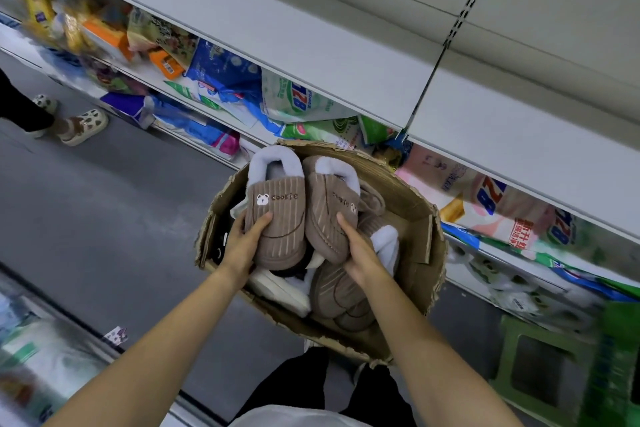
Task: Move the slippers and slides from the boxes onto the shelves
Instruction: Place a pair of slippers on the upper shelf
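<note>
A torn cardboard box (412, 204) stands on the floor below me, filled with brown plush slippers. My left hand (244, 246) grips the toe of one brown "cookie" slipper (277, 208) with a pale fleece lining. My right hand (362, 255) grips the toe of its mate (329, 204). Both slippers are lifted just above the box. More brown slippers (343, 298) and a white one (284, 288) lie underneath. The white shelf (311, 45) runs above the box, its top surface bare.
The lower shelves hold bagged goods (304, 97) and packets (498, 204). A green plastic stool (540, 364) stands at the right. Another person's feet in patterned slides (83, 125) are on the grey floor at the left. A glass-topped case (41, 350) sits bottom left.
</note>
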